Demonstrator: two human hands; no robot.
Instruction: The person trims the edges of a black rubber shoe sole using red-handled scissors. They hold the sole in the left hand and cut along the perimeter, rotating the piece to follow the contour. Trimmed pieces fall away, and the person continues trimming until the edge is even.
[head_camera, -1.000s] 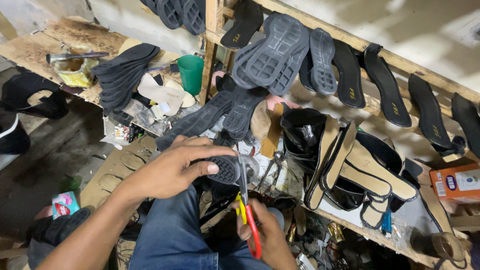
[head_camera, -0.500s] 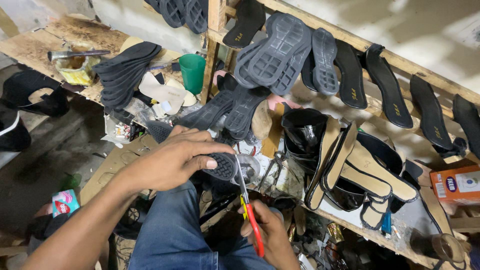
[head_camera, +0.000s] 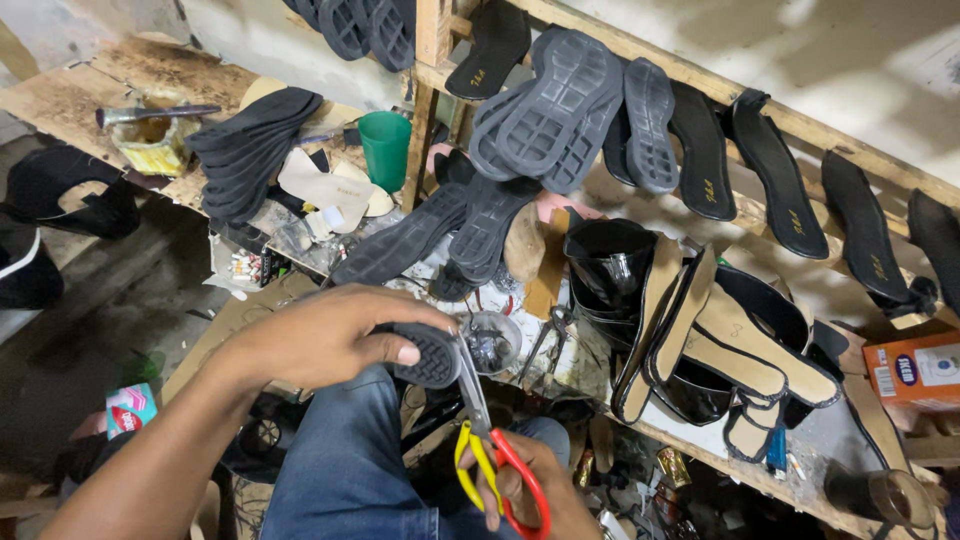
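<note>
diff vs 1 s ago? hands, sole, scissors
Little changed. The left hand shifted its grip slightly on the black sole, more of the heel end now showing past the thumb. The right hand keeps the red-and-yellow scissors at the sole's edge. Shelf items unchanged.

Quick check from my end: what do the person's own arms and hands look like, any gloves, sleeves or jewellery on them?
Both hands are bare. The left hand has no glove, ring or watch in view, and its forearm is uncovered right down to the bottom edge of the picture, with no sleeve showing. The right hand is also ungloved; only the hand shows, so a sleeve cannot be judged. Blue jeans cover the legs.
</note>
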